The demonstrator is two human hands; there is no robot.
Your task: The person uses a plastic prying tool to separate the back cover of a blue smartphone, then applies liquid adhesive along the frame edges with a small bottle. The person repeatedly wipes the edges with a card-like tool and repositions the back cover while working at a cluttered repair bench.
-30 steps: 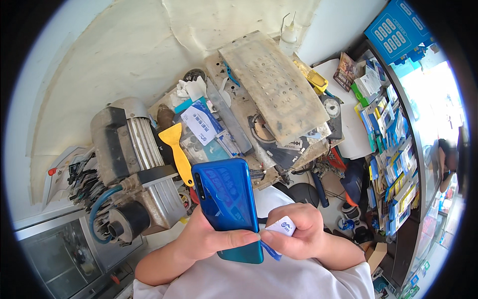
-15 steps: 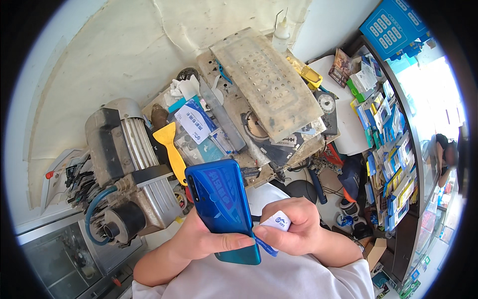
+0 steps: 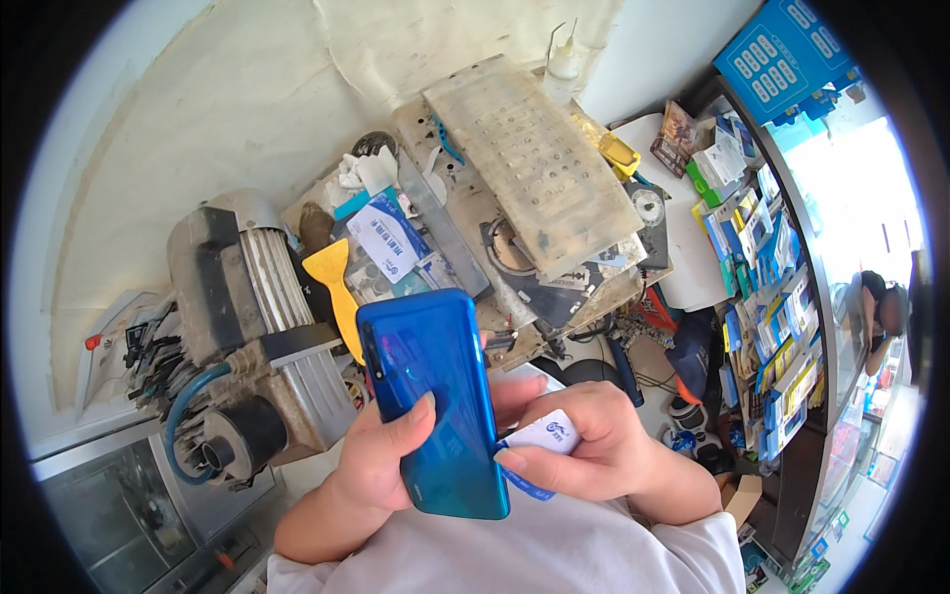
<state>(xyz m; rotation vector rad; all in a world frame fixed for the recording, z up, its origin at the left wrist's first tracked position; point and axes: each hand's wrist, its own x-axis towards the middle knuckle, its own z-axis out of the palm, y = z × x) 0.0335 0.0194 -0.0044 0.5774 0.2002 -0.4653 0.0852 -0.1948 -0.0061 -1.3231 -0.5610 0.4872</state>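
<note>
A glossy blue-to-teal smartphone [image 3: 435, 396] is upright in my left hand [image 3: 371, 460], its back with the camera strip facing me. The thumb lies across the phone's back and the other fingers go behind it. My right hand [image 3: 594, 445] pinches a white and blue plastic card [image 3: 547, 436] between thumb and bent fingers. The card is bent, and its edge meets the phone's right side near the lower half. Whether the edge has entered a seam is too small to tell. Some fingertips show behind the phone's right edge.
Ahead is a cluttered bench with a perforated metal plate [image 3: 534, 158], a yellow scraper [image 3: 336, 287] and a blue-white card [image 3: 386, 238]. A motor pump [image 3: 252, 287] stands left. A dropper bottle [image 3: 561, 74] is at the back. Boxed goods [image 3: 767, 297] fill a rack on the right.
My left thumb has shifted up the phone's back, away from the card. The phone has moved slightly up and left, and the card now shows more of its bent face.
</note>
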